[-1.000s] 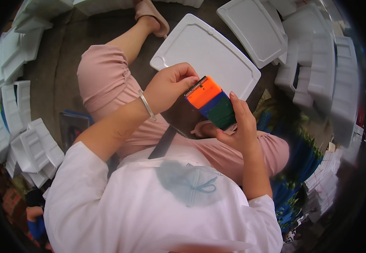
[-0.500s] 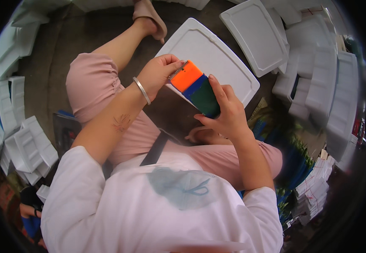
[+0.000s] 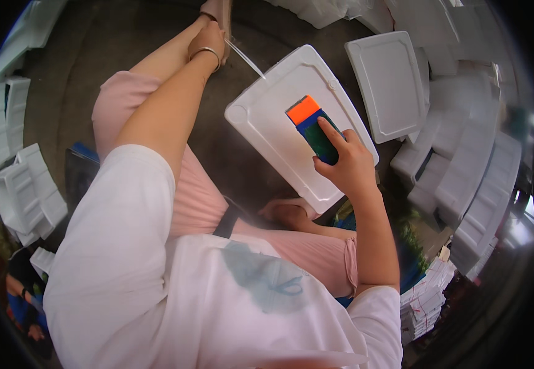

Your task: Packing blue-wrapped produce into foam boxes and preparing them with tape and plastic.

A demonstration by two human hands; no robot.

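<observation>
My right hand [image 3: 352, 161] is closed around a tape dispenser [image 3: 319, 136] with an orange head, a blue band, a dark green body and a toothed edge. It is held over a white box lid [image 3: 267, 117] with rounded corners. Far out to the left, beside my foot, my left hand [image 3: 207, 40] is closed, its fingertips partly hidden. From it a thin whitish strip, apparently tape [image 3: 245, 58], stretches to the near-left edge of the lid. Whether the strip continues to the dispenser cannot be made out.
A second white lid [image 3: 390, 86] leans at the right, near stacked white foam boxes [image 3: 470, 178]. More white boxes [image 3: 27, 190] stand at the left. Bundled white sheets [image 3: 427, 295] lie at lower right. Another person's hand [image 3: 35, 332] shows at lower left.
My left hand has moved from the dispenser's toothed edge far up and left, and a thin strip now trails from it. The dispenser in my right hand has shifted right. The view has turned slightly.
</observation>
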